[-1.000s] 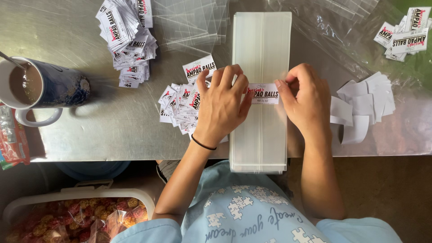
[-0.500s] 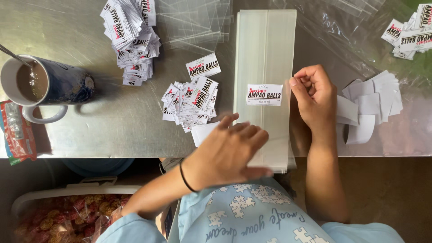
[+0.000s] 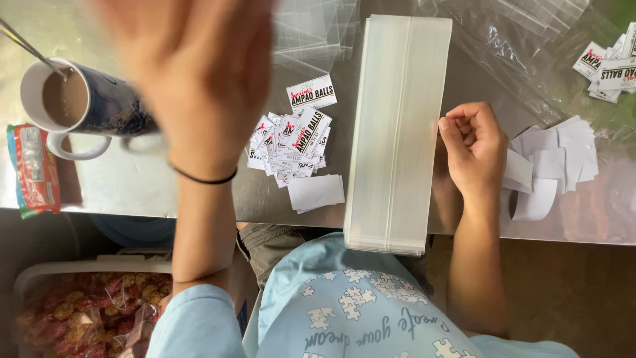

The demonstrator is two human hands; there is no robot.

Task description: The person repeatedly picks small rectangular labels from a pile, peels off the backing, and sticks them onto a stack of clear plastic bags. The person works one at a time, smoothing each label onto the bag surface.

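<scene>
My left hand point(image 3: 192, 73) is lifted off the table toward the camera at the upper left, blurred with motion, and I cannot see whether it holds anything. My right hand point(image 3: 474, 149) rests on the metal table point(image 3: 132, 189) with its fingers curled and nothing visible in them, just right of a tall stack of clear plastic bags point(image 3: 397, 126). The top of the stack shows no sticker. Left of the stack lies a heap of printed stickers point(image 3: 295, 142), with a single sticker point(image 3: 311, 93) above it.
White backing papers point(image 3: 550, 159) lie right of my right hand. More stickers point(image 3: 609, 63) sit at the far right, loose clear bags point(image 3: 318, 26) at the top. A mug of brown drink point(image 3: 79, 99) with a spoon and a red snack packet point(image 3: 33, 169) are left. A bin of snacks point(image 3: 86, 305) stands below.
Both hands were pressing a sticker onto the top bag. My left hand then swung down and up to the upper left, and the stickered bag is gone from the stack. My right hand stayed.
</scene>
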